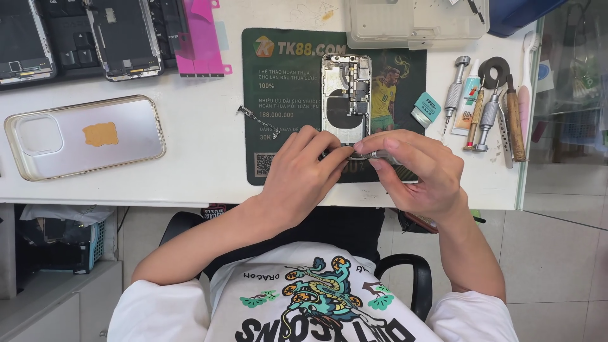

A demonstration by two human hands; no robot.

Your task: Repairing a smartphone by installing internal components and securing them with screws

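Both hands pinch a slim metal screwdriver (380,154) at the opened rectangular phone (346,95) on a green mat (278,126)

opened phone (346,88) on mat (278,88), tools (487,107) right

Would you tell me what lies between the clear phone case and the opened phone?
In the head view, a small metal part lies between clear phone case and opened phone.

Both hands (304,171) (415,171) close together, fingers curled, fingertips meeting.
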